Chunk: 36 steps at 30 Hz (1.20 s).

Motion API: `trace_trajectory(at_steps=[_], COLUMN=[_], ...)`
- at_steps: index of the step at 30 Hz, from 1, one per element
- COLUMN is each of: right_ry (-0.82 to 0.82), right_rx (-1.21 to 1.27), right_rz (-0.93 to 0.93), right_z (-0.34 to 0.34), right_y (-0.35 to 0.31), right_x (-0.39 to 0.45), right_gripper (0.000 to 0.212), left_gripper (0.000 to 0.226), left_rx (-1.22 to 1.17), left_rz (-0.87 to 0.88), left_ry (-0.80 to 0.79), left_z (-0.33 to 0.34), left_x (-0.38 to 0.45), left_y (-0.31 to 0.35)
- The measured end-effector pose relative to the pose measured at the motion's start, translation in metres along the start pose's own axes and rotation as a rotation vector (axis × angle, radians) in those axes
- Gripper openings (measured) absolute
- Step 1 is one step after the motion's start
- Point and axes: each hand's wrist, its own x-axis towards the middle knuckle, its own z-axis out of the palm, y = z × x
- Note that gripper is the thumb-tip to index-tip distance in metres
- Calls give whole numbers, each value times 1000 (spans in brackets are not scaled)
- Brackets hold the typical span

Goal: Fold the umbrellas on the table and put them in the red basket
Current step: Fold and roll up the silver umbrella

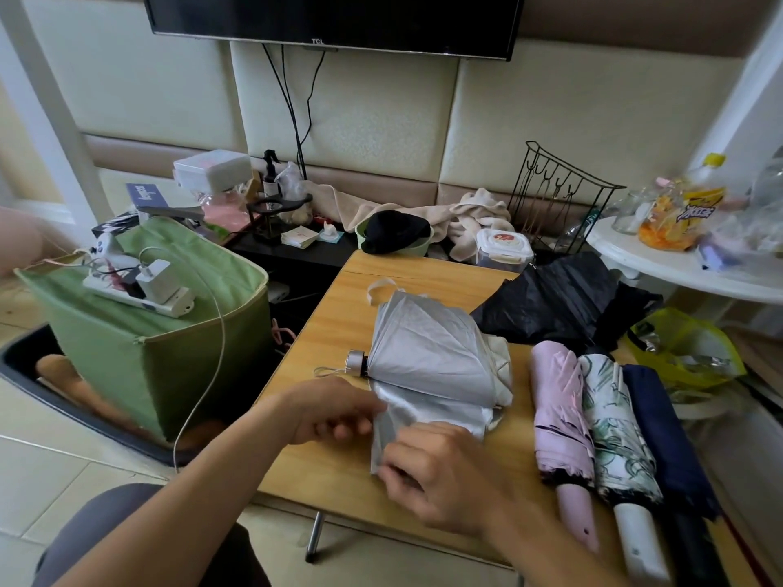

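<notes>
shiny cloth sitting on smooth wood here

the silver umbrella is looking like slick, glossy fabric, its handle cap gleaming like metal; the table is showing smooth light wood grain, and the black umbrella is looking matt.

the umbrella being folded is silver, beside a crumpled black one. three rolled ones lie together: pink, white with green leaf print, navy. the table is light wood.

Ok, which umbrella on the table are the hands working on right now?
The silver umbrella, mid-table. Both the left hand and right hand pinch its fabric. The black, pink, leaf-print and navy umbrellas lie untouched to the right.
</notes>
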Motion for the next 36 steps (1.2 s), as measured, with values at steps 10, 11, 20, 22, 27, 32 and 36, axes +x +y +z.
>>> trace_trajectory(at_steps=[10,11,20,22,27,32,36], right_ry=[-129,-95,-236,-280,77,-83,-484], right_rx=[149,142,122,129,230,-18,-136], right_rz=[431,436,315,326,335,492,574], right_z=[-3,-1,12,15,-4,-22,-8], right_y=[41,39,39,39,48,80,94], right_x=[6,6,13,11,26,52,59], right_gripper=[15,14,50,51,19,52,88], left_gripper=[41,39,31,36,29,35,43], left_rx=[239,238,142,67,102,113,213], left_rz=[-54,-49,-59,-61,4,-7,-15], left_ry=[-182,-190,-152,-38,109,90,-44], left_z=[7,6,6,6,2,0,0], left_x=[-2,-3,-14,-10,0,0,-5], left_y=[-11,-12,-13,-15,-19,-13,-10])
